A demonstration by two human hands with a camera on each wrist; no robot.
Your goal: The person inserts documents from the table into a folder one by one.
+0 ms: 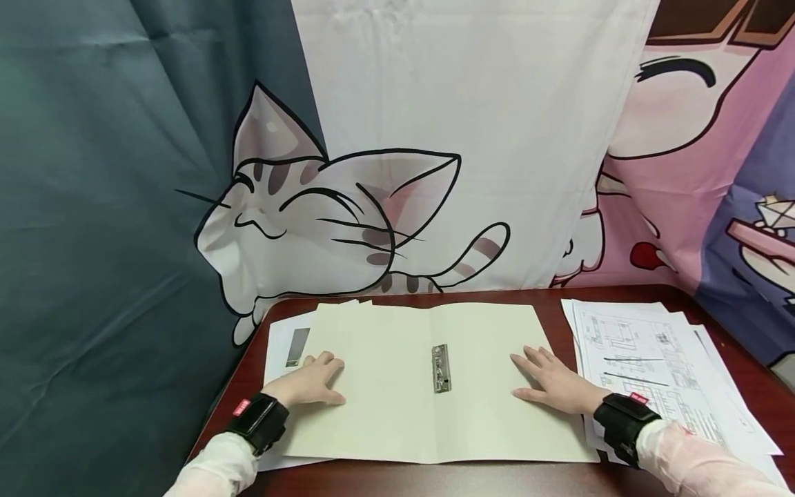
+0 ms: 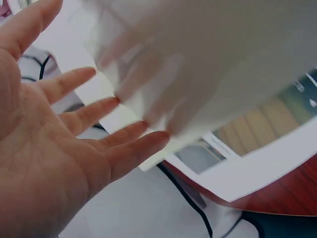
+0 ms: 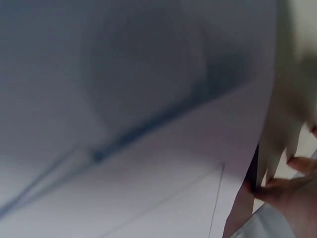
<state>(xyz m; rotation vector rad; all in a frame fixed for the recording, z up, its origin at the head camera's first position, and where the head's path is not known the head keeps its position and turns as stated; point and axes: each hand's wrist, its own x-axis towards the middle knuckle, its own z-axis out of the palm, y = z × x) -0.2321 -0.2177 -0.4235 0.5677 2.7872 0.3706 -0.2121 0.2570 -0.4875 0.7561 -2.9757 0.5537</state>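
Observation:
A cream folder [image 1: 391, 414] lies spread flat on the table, with a metal clip [image 1: 441, 368] fixed beside its center crease. On its left panel rests my left hand [image 1: 315, 379], fingers spread. My right hand [image 1: 549, 379] lies on the right panel near the edge, fingers straight and apart. In the left wrist view, the fingertips of the left hand [image 2: 84, 134] touch the pale folder surface [image 2: 237, 64]. The right wrist view catches the right hand [image 3: 292, 193] at the lower right, fingertips at the folder's edge.
Sheets printed with line drawings [image 1: 646, 366] are stacked to the right, partly under my right forearm. A white sheet with a grey picture [image 1: 279, 352] sticks out from under the folder's left side. The red-brown table [image 1: 435, 480] meets a cat-print cloth [image 1: 397, 83] at the back.

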